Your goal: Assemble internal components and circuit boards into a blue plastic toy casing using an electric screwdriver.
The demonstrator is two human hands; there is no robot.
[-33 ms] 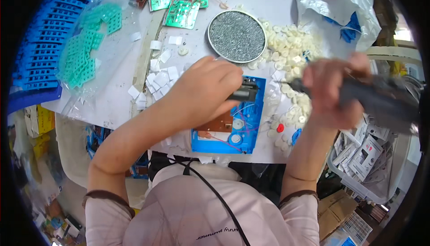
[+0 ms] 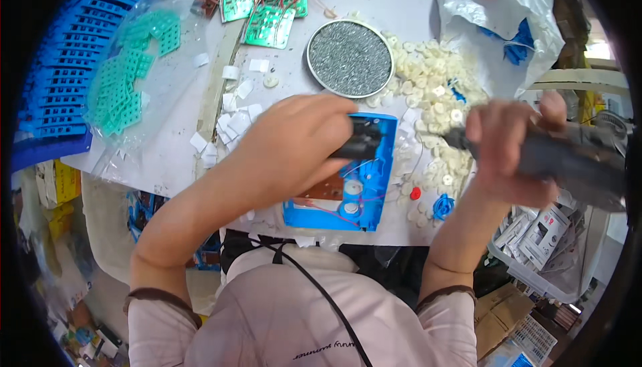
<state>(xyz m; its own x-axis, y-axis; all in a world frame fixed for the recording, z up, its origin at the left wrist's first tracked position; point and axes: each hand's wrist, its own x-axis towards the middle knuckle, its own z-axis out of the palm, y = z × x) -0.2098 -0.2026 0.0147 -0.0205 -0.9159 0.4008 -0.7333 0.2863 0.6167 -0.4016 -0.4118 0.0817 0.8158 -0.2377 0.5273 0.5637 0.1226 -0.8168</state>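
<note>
My left hand (image 2: 291, 143) is closed on a black block-shaped part (image 2: 363, 141) at the upper end of a blue plastic casing (image 2: 314, 220). Its fingertips are partly hidden behind the hand. Inside the casing lie a brown circuit board (image 2: 329, 188), thin wires and a round white piece (image 2: 350, 208). To the right, my right hand (image 2: 511, 156) grips a dark electric screwdriver (image 2: 568, 165), blurred by motion. The screwdriver's tip points left toward the casing and stays apart from it.
Beyond the casing stands a round dish (image 2: 309, 66) of small screws. Many cream discs (image 2: 435, 66) spread right of it. White squares (image 2: 234, 123), green circuit boards (image 2: 269, 26) and bagged green pieces (image 2: 120, 93) lie left. A white plastic bag (image 2: 498, 19) sits far right.
My right hand and the screwdriver have shifted slightly right and nearer to me. My left hand has lowered a little, and the black part has tilted with it.
</note>
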